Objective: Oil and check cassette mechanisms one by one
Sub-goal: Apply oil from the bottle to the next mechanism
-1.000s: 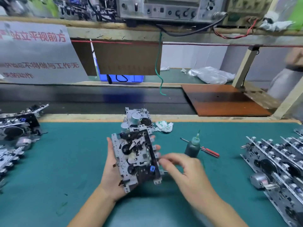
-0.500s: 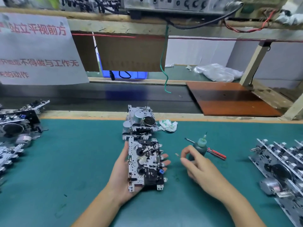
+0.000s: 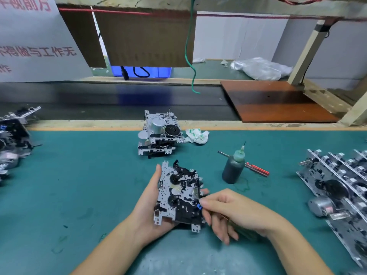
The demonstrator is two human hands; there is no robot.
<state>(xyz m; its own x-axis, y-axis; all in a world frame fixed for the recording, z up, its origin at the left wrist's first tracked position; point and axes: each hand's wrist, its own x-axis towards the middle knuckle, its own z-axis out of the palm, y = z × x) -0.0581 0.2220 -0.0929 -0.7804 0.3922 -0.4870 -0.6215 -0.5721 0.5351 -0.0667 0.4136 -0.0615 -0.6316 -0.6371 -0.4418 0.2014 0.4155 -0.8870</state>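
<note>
A silver and black cassette mechanism [image 3: 178,195] lies tilted in my left hand [image 3: 148,203], which grips it from below with the thumb along its left edge. My right hand [image 3: 228,211] touches the mechanism's right edge beside a small blue part, thumb and forefinger together there, the other fingers hanging loosely. A dark oil bottle [image 3: 234,167] with a green nozzle stands on the green mat to the right of the mechanism. Behind it lies a red-handled screwdriver [image 3: 256,168].
Two more mechanisms [image 3: 158,135] are stacked at the mat's far edge, next to a crumpled white cloth [image 3: 196,135]. A row of mechanisms [image 3: 337,187] fills the right side, others [image 3: 12,139] lie at the left. A dark conveyor belt [image 3: 99,104] runs behind the mat.
My right hand, which had moved off toward the oil bottle, has come back to the mechanism's right edge. My left hand has tilted the mechanism slightly. The camera has dipped lower.
</note>
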